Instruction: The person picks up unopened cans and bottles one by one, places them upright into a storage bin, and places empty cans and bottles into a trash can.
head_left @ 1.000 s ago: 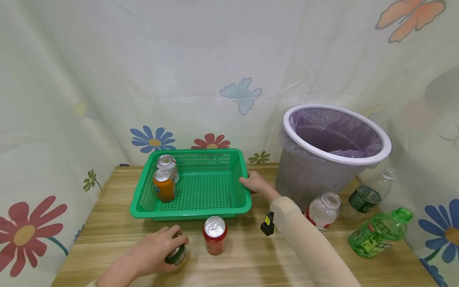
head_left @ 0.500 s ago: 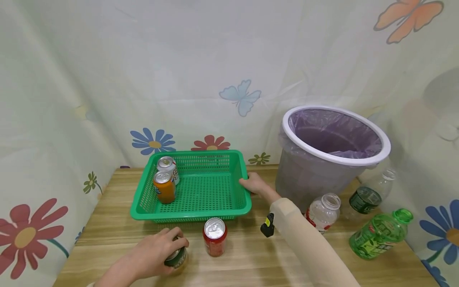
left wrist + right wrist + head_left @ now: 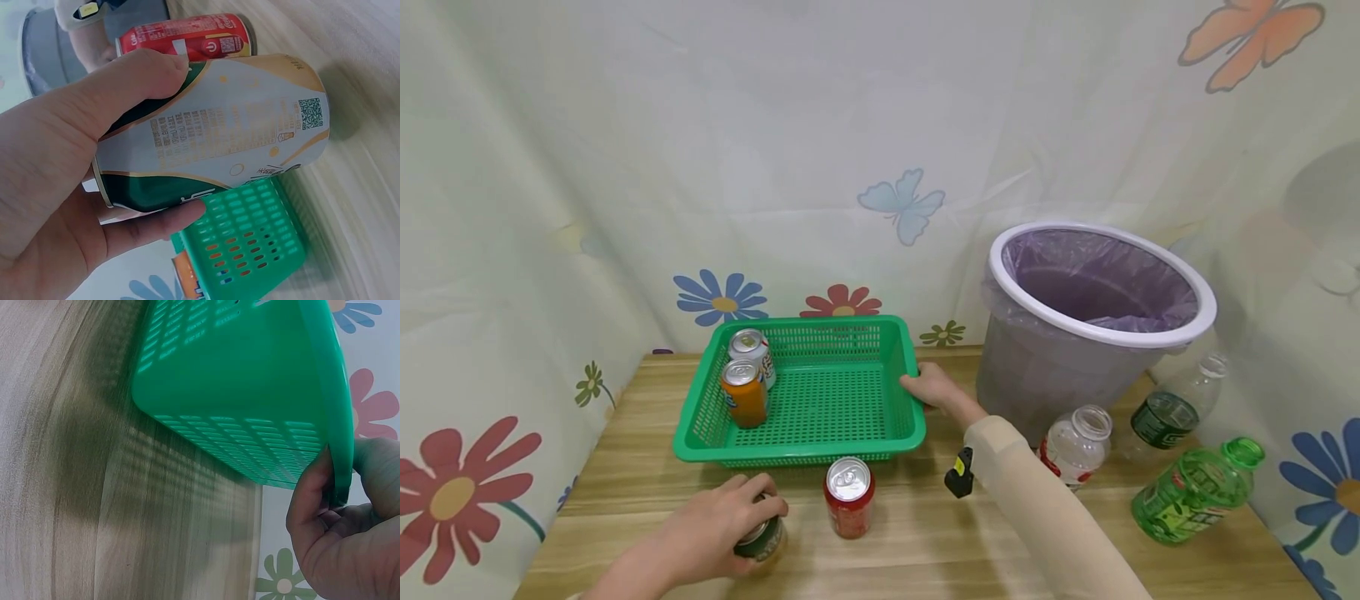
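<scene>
Spreading up behind my work, a white curtain (image 3: 760,125) printed with flowers and butterflies meets the far edge of the wood-grain table (image 3: 632,492). Toward the right of it stands a grey waste bin (image 3: 1037,367) with a white rim and a purplish liner. Left of the bin sits the green slatted plastic basket (image 3: 812,454). My cream right sleeve (image 3: 1037,492) crosses the table, partly covering a clear bottle with red on its label (image 3: 1077,446). Beyond that bottle are a clear bottle with a dark green label (image 3: 1167,415) and a green plastic bottle (image 3: 1197,490), the latter leaning.

My right hand (image 3: 936,385) grips the basket's right rim, thumb and curled fingers on either side. My left hand (image 3: 722,525) is closed around the upper part of a green-and-white can (image 3: 219,125), thumb against one side, fingers against the other; it is in front of the basket, and I cannot tell whether its base touches the table. Just right of it a red Coca-Cola can (image 3: 850,504) stands upright. Inside the basket's left end, an orange drink can (image 3: 747,402) stands in front of a whitish can (image 3: 758,354). Beside my right sleeve shows a small black device (image 3: 959,475) with a yellow patch.
</scene>
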`<control>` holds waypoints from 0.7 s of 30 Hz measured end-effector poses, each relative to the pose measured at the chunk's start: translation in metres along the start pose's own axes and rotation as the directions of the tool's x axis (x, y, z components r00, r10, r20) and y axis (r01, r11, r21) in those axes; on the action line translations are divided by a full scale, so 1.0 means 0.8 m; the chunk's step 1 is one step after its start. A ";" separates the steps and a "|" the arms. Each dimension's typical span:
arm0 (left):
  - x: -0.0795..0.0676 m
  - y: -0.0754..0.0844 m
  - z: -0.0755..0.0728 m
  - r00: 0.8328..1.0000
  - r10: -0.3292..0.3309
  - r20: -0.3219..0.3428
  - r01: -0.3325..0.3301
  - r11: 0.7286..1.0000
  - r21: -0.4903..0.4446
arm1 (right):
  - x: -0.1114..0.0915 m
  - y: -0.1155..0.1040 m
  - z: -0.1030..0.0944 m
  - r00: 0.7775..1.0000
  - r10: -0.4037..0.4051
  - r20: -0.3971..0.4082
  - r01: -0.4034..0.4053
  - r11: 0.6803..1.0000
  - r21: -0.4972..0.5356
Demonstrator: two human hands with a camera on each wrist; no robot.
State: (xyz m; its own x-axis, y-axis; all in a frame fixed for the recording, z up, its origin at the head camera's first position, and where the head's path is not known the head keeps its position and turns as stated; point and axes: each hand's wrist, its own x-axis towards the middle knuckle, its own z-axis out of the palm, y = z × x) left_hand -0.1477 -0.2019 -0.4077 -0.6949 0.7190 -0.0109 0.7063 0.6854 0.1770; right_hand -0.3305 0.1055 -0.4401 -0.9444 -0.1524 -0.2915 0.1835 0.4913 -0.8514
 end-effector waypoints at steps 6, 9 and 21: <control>-0.004 -0.002 -0.009 1.000 0.004 -0.007 -0.004 1.000 0.027 | 0.005 0.003 -0.001 1.000 -0.013 0.027 0.013 1.000 0.018; -0.005 -0.003 -0.013 1.000 -0.004 -0.003 0.004 1.000 0.024 | 0.008 0.006 -0.001 0.999 -0.033 0.042 0.032 0.999 0.022; -0.004 -0.003 -0.032 1.000 0.004 -0.021 -0.003 0.999 0.038 | 0.002 0.002 0.001 1.000 -0.007 0.003 0.007 1.000 0.010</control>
State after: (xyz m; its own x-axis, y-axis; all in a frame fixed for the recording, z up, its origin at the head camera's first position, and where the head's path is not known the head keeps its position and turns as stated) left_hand -0.1503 -0.2090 -0.3826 -0.6946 0.7194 0.0101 0.7133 0.6868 0.1395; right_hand -0.3314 0.1056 -0.4424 -0.9446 -0.1587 -0.2873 0.1800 0.4815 -0.8577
